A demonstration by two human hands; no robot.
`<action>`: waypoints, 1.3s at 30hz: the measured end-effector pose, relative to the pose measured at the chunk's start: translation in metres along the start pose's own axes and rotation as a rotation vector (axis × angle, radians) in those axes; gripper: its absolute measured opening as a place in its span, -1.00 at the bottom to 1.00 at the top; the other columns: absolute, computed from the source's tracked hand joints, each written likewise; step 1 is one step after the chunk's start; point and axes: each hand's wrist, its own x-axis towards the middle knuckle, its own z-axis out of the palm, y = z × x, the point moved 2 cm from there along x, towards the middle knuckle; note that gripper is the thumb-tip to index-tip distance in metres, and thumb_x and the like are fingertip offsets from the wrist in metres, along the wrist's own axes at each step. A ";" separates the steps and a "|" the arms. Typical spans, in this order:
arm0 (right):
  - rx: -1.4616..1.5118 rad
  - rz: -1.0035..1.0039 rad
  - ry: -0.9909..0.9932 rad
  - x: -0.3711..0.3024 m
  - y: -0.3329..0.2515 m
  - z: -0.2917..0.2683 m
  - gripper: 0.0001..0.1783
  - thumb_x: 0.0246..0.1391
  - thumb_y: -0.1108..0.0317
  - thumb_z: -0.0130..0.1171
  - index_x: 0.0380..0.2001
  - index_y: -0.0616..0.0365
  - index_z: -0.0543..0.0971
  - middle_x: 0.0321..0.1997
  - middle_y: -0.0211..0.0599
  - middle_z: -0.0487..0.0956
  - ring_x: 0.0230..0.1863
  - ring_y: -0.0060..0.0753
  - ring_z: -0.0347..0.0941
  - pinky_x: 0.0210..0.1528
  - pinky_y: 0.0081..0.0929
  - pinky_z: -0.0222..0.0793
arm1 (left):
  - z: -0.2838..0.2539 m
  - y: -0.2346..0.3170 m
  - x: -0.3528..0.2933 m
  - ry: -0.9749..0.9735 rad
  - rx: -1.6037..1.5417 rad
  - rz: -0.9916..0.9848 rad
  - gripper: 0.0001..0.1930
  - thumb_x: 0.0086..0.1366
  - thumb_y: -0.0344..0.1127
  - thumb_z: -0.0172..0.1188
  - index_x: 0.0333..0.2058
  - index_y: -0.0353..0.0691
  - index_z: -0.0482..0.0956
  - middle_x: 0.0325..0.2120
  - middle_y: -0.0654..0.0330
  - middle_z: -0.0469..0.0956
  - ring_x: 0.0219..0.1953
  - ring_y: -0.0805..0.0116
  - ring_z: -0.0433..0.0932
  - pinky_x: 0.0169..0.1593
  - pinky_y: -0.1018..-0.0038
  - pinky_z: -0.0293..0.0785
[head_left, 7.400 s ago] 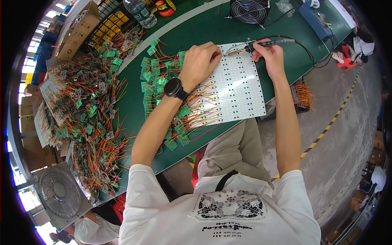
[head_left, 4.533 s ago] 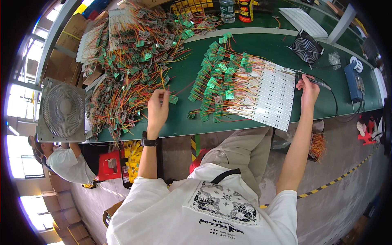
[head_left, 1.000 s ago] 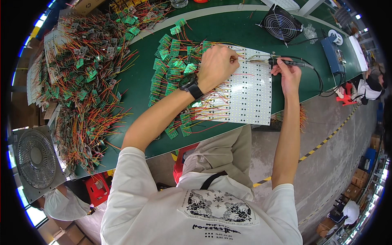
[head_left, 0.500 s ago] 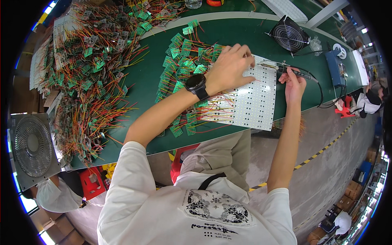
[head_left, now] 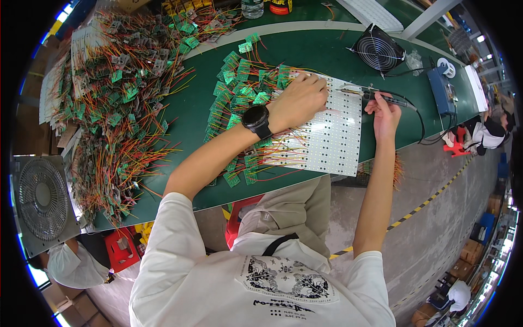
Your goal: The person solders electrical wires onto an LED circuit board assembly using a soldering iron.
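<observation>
Gripping the black-handled soldering tool (head_left: pixel 393 100), your right hand (head_left: pixel 384 115) sits just beyond the right edge of the white dotted panel (head_left: pixel 339 133), thumb and fingers closed around the handle. The tool's thin metal end points left, over the upper right part of the panel, and its black cable (head_left: pixel 422 122) loops away to the right. Your left hand (head_left: pixel 303 102) is over the upper left part of the panel, back of the hand up and fingers curled under; the fingertips are hidden, so you cannot tell from here whether they pinch anything. A dark watch (head_left: pixel 256 121) is on that wrist. The panel lies flat on the green bench (head_left: pixel 310 48), its lower right corner reaching past the near edge. Red and yellow wires (head_left: pixel 283 151) spread across its left side, beside the cluster of small green circuit boards (head_left: pixel 220 103) that lies to your left. Farther left, you have a large tangled heap of wired boards (head_left: pixel 122 101). Beyond the panel, toward the right, stands a black fan (head_left: pixel 377 50), and near it are a blue box (head_left: pixel 441 90) and a white spool (head_left: pixel 446 67).
</observation>
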 end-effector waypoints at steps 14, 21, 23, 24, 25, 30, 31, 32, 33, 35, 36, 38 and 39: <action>-0.032 -0.017 -0.035 0.000 0.001 -0.001 -0.82 0.09 0.45 0.21 -0.27 0.33 0.54 -0.52 -0.22 0.57 -0.58 -0.42 0.50 -0.52 -0.62 0.32 | -0.012 -0.004 0.008 0.164 -0.170 -0.219 -0.87 0.09 -0.35 0.22 -0.44 -0.28 0.65 -0.50 0.08 0.59 -0.39 0.09 0.56 -0.26 0.25 0.45; -0.064 -0.023 -0.077 0.000 0.001 -0.001 -0.83 0.08 0.45 0.21 -0.27 0.31 0.54 -0.55 -0.22 0.57 -0.58 -0.41 0.50 -0.52 -0.59 0.34 | -0.007 -0.010 0.004 0.159 -0.180 -0.252 -0.88 0.02 -0.36 0.22 -0.49 -0.28 0.65 -0.56 0.11 0.57 -0.46 0.12 0.56 -0.35 0.27 0.46; -0.079 -0.012 -0.077 -0.002 0.000 0.000 -0.83 0.08 0.45 0.20 -0.28 0.31 0.54 -0.55 -0.22 0.57 -0.58 -0.41 0.51 -0.52 -0.59 0.34 | -0.007 -0.008 0.003 0.139 -0.188 -0.278 -0.88 0.01 -0.37 0.23 -0.49 -0.29 0.64 -0.56 0.11 0.57 -0.47 0.12 0.56 -0.36 0.27 0.45; -0.093 -0.006 -0.079 -0.001 0.000 0.000 -0.83 0.08 0.45 0.20 -0.28 0.32 0.55 -0.55 -0.23 0.57 -0.58 -0.41 0.51 -0.52 -0.58 0.35 | -0.007 -0.009 0.002 0.139 -0.187 -0.279 -0.88 0.01 -0.37 0.23 -0.49 -0.29 0.64 -0.56 0.11 0.57 -0.47 0.12 0.56 -0.36 0.27 0.45; -0.092 -0.005 -0.080 -0.001 0.000 0.001 -0.83 0.08 0.45 0.20 -0.28 0.32 0.55 -0.55 -0.23 0.57 -0.58 -0.41 0.51 -0.52 -0.58 0.35 | -0.008 -0.009 0.002 0.147 -0.174 -0.283 -0.89 0.00 -0.38 0.23 -0.49 -0.29 0.64 -0.56 0.11 0.57 -0.48 0.12 0.56 -0.36 0.27 0.45; -0.127 -0.024 -0.107 -0.001 0.000 0.000 -0.83 0.08 0.44 0.20 -0.29 0.34 0.55 -0.54 -0.21 0.56 -0.59 -0.41 0.50 -0.52 -0.58 0.35 | -0.007 -0.008 0.002 0.161 -0.177 -0.296 -0.89 0.00 -0.38 0.22 -0.49 -0.29 0.64 -0.56 0.11 0.57 -0.49 0.12 0.56 -0.37 0.27 0.46; -0.126 -0.023 -0.106 -0.001 0.000 0.000 -0.83 0.08 0.44 0.20 -0.29 0.34 0.55 -0.54 -0.21 0.56 -0.59 -0.41 0.50 -0.52 -0.58 0.35 | -0.007 -0.008 0.002 0.167 -0.179 -0.296 -0.89 0.00 -0.39 0.22 -0.49 -0.29 0.64 -0.55 0.11 0.57 -0.49 0.12 0.56 -0.37 0.27 0.46; -0.137 -0.027 -0.108 0.000 0.000 0.000 -0.83 0.07 0.44 0.20 -0.29 0.34 0.55 -0.54 -0.20 0.56 -0.59 -0.41 0.50 -0.52 -0.58 0.35 | -0.007 -0.008 0.002 0.173 -0.183 -0.297 -0.89 0.00 -0.39 0.22 -0.49 -0.30 0.63 -0.55 0.11 0.58 -0.49 0.12 0.56 -0.37 0.28 0.46; -0.147 -0.030 -0.111 0.000 0.000 0.000 -0.83 0.07 0.44 0.20 -0.29 0.34 0.55 -0.54 -0.20 0.56 -0.59 -0.41 0.50 -0.52 -0.58 0.35 | -0.007 -0.009 0.002 0.171 -0.183 -0.297 -0.89 0.00 -0.39 0.22 -0.49 -0.30 0.63 -0.55 0.11 0.58 -0.49 0.12 0.56 -0.37 0.28 0.46; -0.148 -0.030 -0.113 -0.001 -0.001 0.001 -0.83 0.07 0.44 0.20 -0.29 0.34 0.55 -0.54 -0.20 0.57 -0.58 -0.41 0.51 -0.52 -0.59 0.35 | -0.007 -0.009 0.002 0.178 -0.152 -0.286 -0.90 0.00 -0.39 0.22 -0.50 -0.30 0.63 -0.55 0.11 0.57 -0.49 0.11 0.56 -0.37 0.28 0.45; -0.149 -0.032 -0.115 -0.001 -0.001 0.002 -0.82 0.07 0.44 0.20 -0.29 0.34 0.55 -0.54 -0.20 0.57 -0.58 -0.41 0.51 -0.52 -0.59 0.35 | -0.007 -0.009 0.002 0.177 -0.153 -0.287 -0.90 0.00 -0.39 0.22 -0.50 -0.30 0.63 -0.55 0.11 0.57 -0.49 0.11 0.56 -0.37 0.28 0.45; -0.157 -0.030 -0.117 -0.001 -0.001 0.003 -0.82 0.07 0.44 0.20 -0.29 0.34 0.55 -0.54 -0.20 0.57 -0.58 -0.41 0.51 -0.52 -0.59 0.35 | -0.006 -0.010 0.001 0.168 -0.159 -0.289 -0.90 0.00 -0.40 0.22 -0.51 -0.30 0.62 -0.56 0.11 0.57 -0.49 0.11 0.55 -0.38 0.28 0.45; -0.166 -0.031 -0.118 -0.001 -0.001 0.003 -0.82 0.07 0.44 0.20 -0.29 0.34 0.55 -0.54 -0.20 0.56 -0.58 -0.41 0.51 -0.52 -0.60 0.34 | -0.006 -0.010 0.002 0.167 -0.161 -0.290 -0.90 0.00 -0.40 0.22 -0.51 -0.30 0.62 -0.56 0.11 0.57 -0.49 0.11 0.55 -0.38 0.28 0.45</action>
